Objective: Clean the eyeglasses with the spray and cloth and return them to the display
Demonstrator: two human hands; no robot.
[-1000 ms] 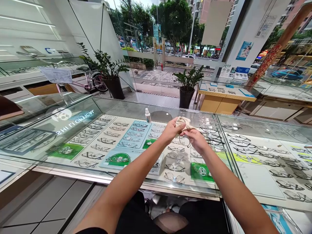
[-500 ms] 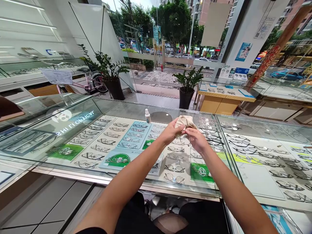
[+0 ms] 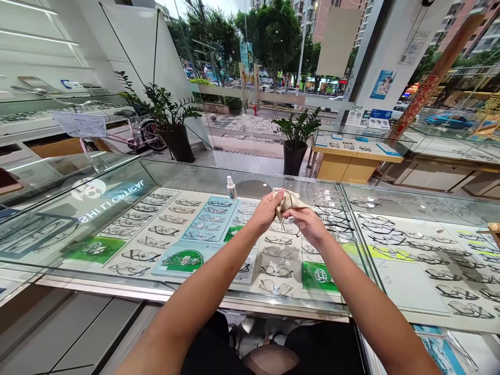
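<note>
Both hands are raised above the glass display counter (image 3: 250, 297), close together. Closed fingers of my left hand (image 3: 267, 211) grip a thin-framed pair of eyeglasses (image 3: 282, 207) along with the edge of a cream cleaning cloth (image 3: 299, 201). My right hand (image 3: 310, 226) pinches the cloth around the eyeglasses from the other side. Folds of cloth and my fingers hide most of the lenses. On the glass top, to the left of my hands, a small white spray bottle (image 3: 231, 188) stands upright.
Rows of eyeglasses (image 3: 277, 271) lie under the glass, with green cards (image 3: 320, 276) among them. Beyond the counter stand two potted plants (image 3: 295, 156) and a pink bicycle (image 3: 136, 130). A wooden display table (image 3: 347, 166) is at the back right.
My left hand has tilted and shifted slightly at the eyeglasses, and the cloth has changed its folds. The view has moved a little to the right. The bottle stays in place.
</note>
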